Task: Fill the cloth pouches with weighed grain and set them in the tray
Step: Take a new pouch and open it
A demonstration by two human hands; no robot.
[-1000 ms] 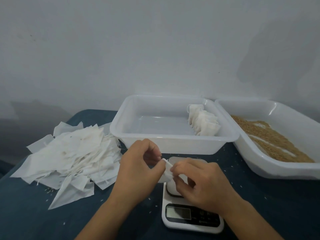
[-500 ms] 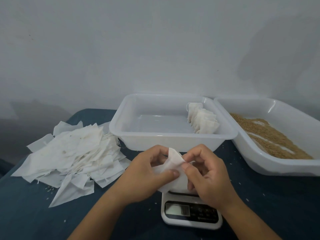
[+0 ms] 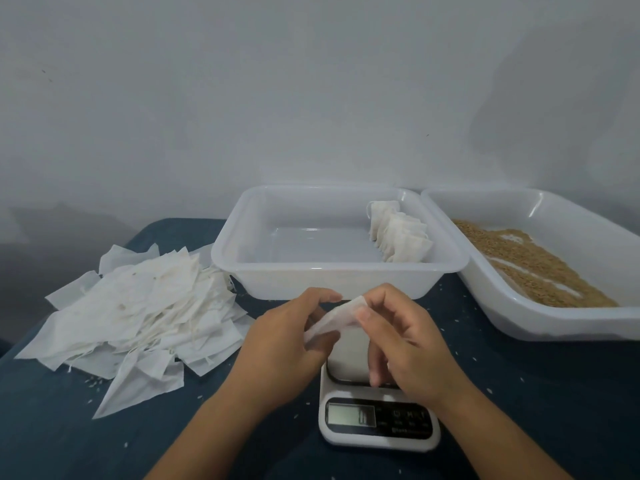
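On the left of the dark blue counter (image 3: 52,427) lies a big messy pile of empty pouches (image 3: 138,310). They are flat and white, and there are lots of them. So most of the job is not done yet, I think.

Next comes the left hand (image 3: 287,344). Its thumb and fingers pinch the lower left end of one cloth pouch (image 3: 337,317). This pouch is up in the air, just above the kitchen scale (image 3: 377,414) and in front of the white tray (image 3: 322,275). It looks flat and thin, so I think no grain is in it yet. Its long side runs on a slant, from low on the left to high on the right. The high end points up toward the tray. I cannot tell which end is the open mouth.

The right hand (image 3: 405,348) pinches the high right end of the same pouch with its thumb and first finger. Its other fingers hang curled down over the scale plate. It looks like the two hands are pulling the pouch open, ready to be filled.

The scale screen is lit, but the number is too blurry to read.

Behind the hands, the tray holds a short row of filled pouches (image 3: 398,233). They stand on edge against its right wall. The rest of that tray is bare, so there is room for many more.

On the far right is a second tray (image 3: 519,323), and brown grain (image 3: 530,261) is spread in it. A few loose grains lie on the counter too.
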